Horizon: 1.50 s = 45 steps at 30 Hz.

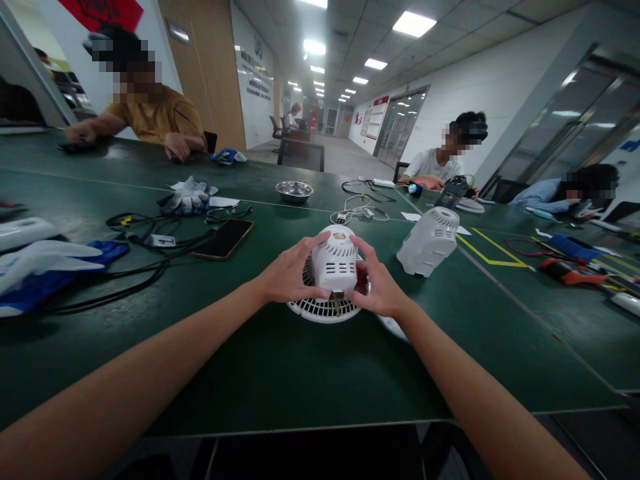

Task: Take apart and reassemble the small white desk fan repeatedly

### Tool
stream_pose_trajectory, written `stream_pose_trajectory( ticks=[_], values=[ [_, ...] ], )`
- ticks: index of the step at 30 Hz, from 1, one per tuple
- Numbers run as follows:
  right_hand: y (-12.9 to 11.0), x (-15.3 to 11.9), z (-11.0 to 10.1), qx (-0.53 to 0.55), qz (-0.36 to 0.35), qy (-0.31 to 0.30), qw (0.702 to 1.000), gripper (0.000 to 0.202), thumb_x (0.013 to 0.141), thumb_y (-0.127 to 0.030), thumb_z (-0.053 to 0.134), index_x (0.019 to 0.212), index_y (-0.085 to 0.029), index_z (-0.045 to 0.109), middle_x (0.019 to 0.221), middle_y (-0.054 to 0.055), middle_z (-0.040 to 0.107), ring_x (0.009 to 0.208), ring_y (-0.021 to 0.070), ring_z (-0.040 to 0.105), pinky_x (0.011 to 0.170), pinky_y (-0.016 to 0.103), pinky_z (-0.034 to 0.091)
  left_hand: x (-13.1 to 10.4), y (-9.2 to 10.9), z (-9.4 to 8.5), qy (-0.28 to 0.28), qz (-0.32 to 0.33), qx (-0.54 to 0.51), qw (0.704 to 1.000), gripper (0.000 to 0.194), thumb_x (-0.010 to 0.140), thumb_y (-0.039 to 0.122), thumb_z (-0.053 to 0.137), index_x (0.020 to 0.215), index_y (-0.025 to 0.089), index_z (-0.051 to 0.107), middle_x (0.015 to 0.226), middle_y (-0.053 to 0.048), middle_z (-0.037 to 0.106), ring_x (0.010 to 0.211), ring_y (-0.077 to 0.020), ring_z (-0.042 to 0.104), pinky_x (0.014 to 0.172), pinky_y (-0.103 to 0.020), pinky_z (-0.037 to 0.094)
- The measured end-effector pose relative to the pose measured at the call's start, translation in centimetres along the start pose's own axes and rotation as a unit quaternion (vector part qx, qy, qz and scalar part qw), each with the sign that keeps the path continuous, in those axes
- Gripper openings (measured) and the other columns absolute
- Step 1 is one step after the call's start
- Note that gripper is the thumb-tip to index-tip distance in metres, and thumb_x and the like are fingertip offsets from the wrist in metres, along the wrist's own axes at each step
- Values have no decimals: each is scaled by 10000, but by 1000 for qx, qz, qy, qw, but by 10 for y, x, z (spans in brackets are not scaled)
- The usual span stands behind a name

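A white vented motor cover [336, 261] is held upright between both hands at the middle of the table. My left hand [291, 272] grips its left side, thumb low near the bottom edge. On the right side, my right hand [376, 281] holds it with the thumb near the lower edge and the index finger near the top. Beneath the cover lies a round white fan grille [325, 311], partly hidden by it and the hands. A white curved part [394, 327] shows beside my right wrist. Another white vented housing [430, 241] stands farther right.
A steel bowl [295, 192] and white cable [361, 212] lie beyond the hands. To the left are a phone [225, 239], black cables [155, 267] and gloves [186, 197]. Tools [573, 272] lie right. Several people sit around the green table [300, 380].
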State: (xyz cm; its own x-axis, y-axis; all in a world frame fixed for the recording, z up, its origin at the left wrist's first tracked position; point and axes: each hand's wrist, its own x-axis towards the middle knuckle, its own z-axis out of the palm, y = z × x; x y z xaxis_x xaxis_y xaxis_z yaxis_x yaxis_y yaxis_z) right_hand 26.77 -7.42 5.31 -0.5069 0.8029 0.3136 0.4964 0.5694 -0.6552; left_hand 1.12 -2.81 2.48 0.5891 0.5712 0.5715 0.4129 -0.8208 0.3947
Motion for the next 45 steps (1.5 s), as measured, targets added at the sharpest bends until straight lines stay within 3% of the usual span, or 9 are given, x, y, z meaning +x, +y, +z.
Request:
stream_pose_trajectory(
  ticks=[6, 14, 19, 27, 31, 36, 40, 43, 45],
  values=[
    [8, 4, 1, -51, -7, 68, 996, 1077, 737, -573, 784, 1574, -319, 155, 1116, 84, 669, 874, 294, 668, 834, 541, 568, 1, -3, 4, 23, -13, 21, 999, 1134, 711, 692, 755, 1581, 286, 152, 1448, -174, 484, 1197, -388, 568, 1006, -587, 474],
    [15, 4, -5, -96, -55, 96, 989, 997, 782, -536, 745, 1576, -351, 173, 1498, 116, 447, 1276, 381, 512, 1054, 600, 458, 2, -5, 2, 46, -35, 10, 998, 994, 792, 580, 738, 1576, 294, 198, 1479, -159, 490, 1187, -347, 593, 1003, -553, 490],
    [17, 3, -4, -80, -50, 112, 989, 917, 811, -505, 719, 1563, -362, 215, 1534, 107, 398, 1284, 370, 509, 1045, 589, 471, 3, -7, 0, 62, -42, 19, 997, 867, 843, 547, 693, 1555, 268, 285, 1410, -140, 551, 1225, -329, 572, 1060, -550, 448],
    [14, 9, 8, -81, -28, 138, 987, 1053, 705, -466, 816, 1552, -329, 206, 1572, 118, 363, 1349, 391, 458, 1131, 629, 377, 3, -9, 1, 43, -73, 45, 995, 796, 853, 584, 661, 1513, 247, 369, 1429, -134, 535, 1269, -340, 528, 1069, -561, 423],
    [17, 10, 4, -70, -15, 153, 986, 969, 728, -314, 741, 1543, -326, 216, 1460, 113, 510, 1197, 363, 578, 1059, 620, 449, 3, -13, 1, 56, -95, 50, 993, 645, 925, 545, 572, 1473, 233, 435, 1397, -125, 562, 1262, -317, 534, 1066, -552, 425],
    [27, 10, -4, -52, 26, 197, 979, 859, 756, -228, 642, 1521, -315, 261, 1277, 95, 627, 1089, 325, 627, 1037, 624, 474, 0, -34, 0, 117, -208, 37, 970, 520, 968, 471, 480, 1399, 184, 529, 1361, -137, 599, 1137, -280, 625, 983, -496, 504],
    [33, 10, -3, -34, 44, 146, 988, 926, 747, -266, 690, 1540, -327, 214, 1395, 113, 562, 1178, 358, 602, 1041, 654, 467, -4, -57, -2, 93, -277, 17, 956, 408, 983, 385, 407, 1229, 185, 664, 1173, -118, 727, 1027, -276, 695, 925, -457, 542],
    [34, 9, -3, -33, 43, 118, 992, 1007, 711, -291, 755, 1546, -325, 192, 1486, 129, 484, 1252, 391, 564, 1056, 674, 446, -8, -71, -8, 37, -259, 12, 965, 380, 954, 285, 405, 1198, 208, 685, 1015, -99, 772, 911, -267, 727, 864, -454, 564],
    [33, 9, -5, -31, 49, 117, 991, 1012, 712, -320, 775, 1543, -322, 199, 1490, 134, 478, 1270, 396, 554, 1051, 671, 452, -10, -75, -11, 1, -233, 22, 972, 400, 928, 311, 470, 1273, 222, 653, 1055, -98, 768, 933, -276, 726, 874, -467, 561]
  ],
)
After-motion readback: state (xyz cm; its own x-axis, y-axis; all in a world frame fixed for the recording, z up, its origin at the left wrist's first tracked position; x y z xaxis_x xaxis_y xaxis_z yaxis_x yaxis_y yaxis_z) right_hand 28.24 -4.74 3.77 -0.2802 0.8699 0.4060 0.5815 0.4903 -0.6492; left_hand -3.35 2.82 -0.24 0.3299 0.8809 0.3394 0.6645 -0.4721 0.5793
